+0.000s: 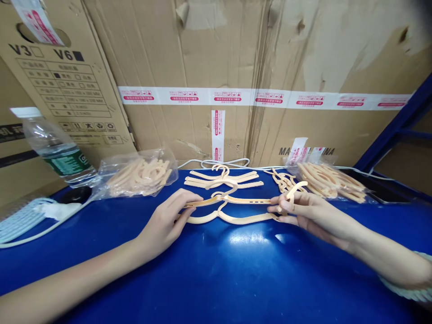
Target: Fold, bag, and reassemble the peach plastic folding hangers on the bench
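Note:
My left hand (168, 215) pinches the left end of a peach plastic clothes hanger (248, 200) between thumb and fingers. At the hanger's other end is my right hand (305, 210), its fingers closed on that tip and on a small curved peach piece (297, 187) that sticks up. A second hanger (245, 220) lies just in front, its two ends close to my fingertips; I cannot tell whether they touch. Behind, several more hangers (248, 177) lie stacked on the blue table with hooks toward the back.
Clear plastic bags of peach parts, one left (138, 177) and one right (332, 180), flank loose pieces (283, 181). A water bottle (62, 150), a pale-blue coiled item (25, 222) and a white cable (67, 220) are left. Cardboard (189, 130) walls the back; a dark flat device (381, 189) lies right.

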{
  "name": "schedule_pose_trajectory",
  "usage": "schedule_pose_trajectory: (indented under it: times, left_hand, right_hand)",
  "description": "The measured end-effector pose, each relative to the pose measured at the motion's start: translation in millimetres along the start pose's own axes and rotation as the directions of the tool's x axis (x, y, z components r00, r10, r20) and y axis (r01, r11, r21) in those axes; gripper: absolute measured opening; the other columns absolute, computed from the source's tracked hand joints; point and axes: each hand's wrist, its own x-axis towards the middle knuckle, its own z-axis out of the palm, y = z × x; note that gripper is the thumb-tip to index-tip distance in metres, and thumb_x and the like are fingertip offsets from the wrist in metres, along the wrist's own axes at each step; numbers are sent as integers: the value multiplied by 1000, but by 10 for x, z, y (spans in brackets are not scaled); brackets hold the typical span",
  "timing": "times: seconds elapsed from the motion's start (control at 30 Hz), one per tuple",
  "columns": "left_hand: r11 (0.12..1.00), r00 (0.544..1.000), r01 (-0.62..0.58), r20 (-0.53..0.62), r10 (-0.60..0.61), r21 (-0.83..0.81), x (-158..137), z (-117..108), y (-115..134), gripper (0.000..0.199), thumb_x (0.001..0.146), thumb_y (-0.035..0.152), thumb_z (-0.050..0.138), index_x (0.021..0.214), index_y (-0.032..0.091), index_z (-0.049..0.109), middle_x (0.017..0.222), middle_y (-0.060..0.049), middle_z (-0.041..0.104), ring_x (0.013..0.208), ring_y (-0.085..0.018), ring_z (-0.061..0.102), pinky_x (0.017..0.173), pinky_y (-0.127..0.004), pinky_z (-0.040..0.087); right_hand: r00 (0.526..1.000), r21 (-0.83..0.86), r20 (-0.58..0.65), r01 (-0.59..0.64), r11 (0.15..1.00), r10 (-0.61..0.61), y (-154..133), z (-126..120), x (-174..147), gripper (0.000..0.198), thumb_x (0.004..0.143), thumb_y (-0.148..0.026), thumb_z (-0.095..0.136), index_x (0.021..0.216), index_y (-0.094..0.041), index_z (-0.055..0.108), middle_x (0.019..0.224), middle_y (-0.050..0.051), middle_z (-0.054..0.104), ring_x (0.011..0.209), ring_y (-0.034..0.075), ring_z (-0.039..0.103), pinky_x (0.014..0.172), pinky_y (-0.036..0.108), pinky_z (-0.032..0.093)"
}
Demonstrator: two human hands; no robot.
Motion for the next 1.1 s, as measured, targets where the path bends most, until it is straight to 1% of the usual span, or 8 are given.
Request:
schedule_pose_trajectory:
  times: [0.1, 0.17, 0.3, 0.43, 0.7, 0.87, 0.97, 1.1]
  left_hand:
    - [1000, 1000, -16, 7, 16, -2, -3, -1, 0, 25, 96, 5, 45, 115, 19, 54, 105, -4, 60, 98, -14, 58, 84, -23, 46]
    - [1000, 1000, -24, 11, 24, -5, -4, 2, -1, 25, 96, 5, 45, 115, 19, 53, 107, -4, 61, 100, -14, 58, 85, -23, 47]
    - [1000, 1000, -30, 6, 30, 3, -5, 7, -6, 25, 96, 5, 46, 115, 18, 54, 107, -5, 61, 100, -15, 59, 86, -24, 48]
    - [999, 999, -45, 2, 45, 5, -6, 10, -1, 24, 96, 6, 46, 115, 19, 55, 105, -6, 61, 98, -16, 60, 86, -27, 50]
    - [999, 998, -39, 40, 41, -28, -5, 22, 10, 25, 97, 7, 44, 116, 20, 55, 105, -7, 61, 98, -17, 59, 86, -29, 50]
    - [998, 998, -11, 55, 14, -54, -24, 20, 51, 28, 97, 8, 44, 120, 20, 55, 109, -7, 61, 100, -16, 60, 84, -26, 51]
    - [999, 996, 30, 82, -26, -45, -23, 18, 91, 29, 97, 10, 45, 122, 20, 53, 111, -7, 61, 100, -16, 60, 83, -25, 51]
    - [1000, 998, 13, 66, -13, 8, 13, -23, 91, 22, 96, 12, 48, 116, 19, 55, 106, -7, 60, 97, -16, 60, 83, -27, 50]
  right_hand:
    - [999, 31, -37, 12, 999, -10, -12, -1, -11, 25, 69, -33, 89, 76, -17, 71, 106, 8, 70, 85, 16, 68, 77, 24, 58]
    - [1000, 39, -8, -15, 999, 15, -22, 5, -19, 24, 71, -32, 88, 76, -17, 70, 106, 9, 71, 87, 18, 69, 75, 24, 59]
    - [997, 28, 47, -55, 998, 54, -35, 25, -25, 25, 72, -31, 87, 72, -17, 67, 96, 8, 73, 93, 21, 70, 69, 20, 58]
    - [998, -13, 8, -60, 998, 61, -39, 56, -24, 28, 68, -34, 89, 72, -16, 67, 86, 8, 73, 84, 18, 70, 67, 19, 57]
    - [997, -167, -63, 43, 985, -55, 9, 139, -42, 41, 60, -47, 90, 67, -16, 65, 69, 6, 70, 62, 16, 64, 57, 24, 54]
    - [977, -186, -123, 148, 971, -173, 46, 153, -77, 38, 65, -46, 88, 69, -17, 64, 63, 4, 68, 57, 14, 62, 55, 24, 52]
    - [979, -156, -111, 151, 976, -169, 42, 153, -72, 35, 68, -44, 87, 69, -17, 65, 64, 3, 67, 60, 14, 62, 58, 23, 53]
    - [977, -89, -108, 177, 980, -186, 20, 122, -33, 29, 71, -40, 86, 82, -20, 69, 80, 2, 67, 71, 15, 63, 63, 23, 56]
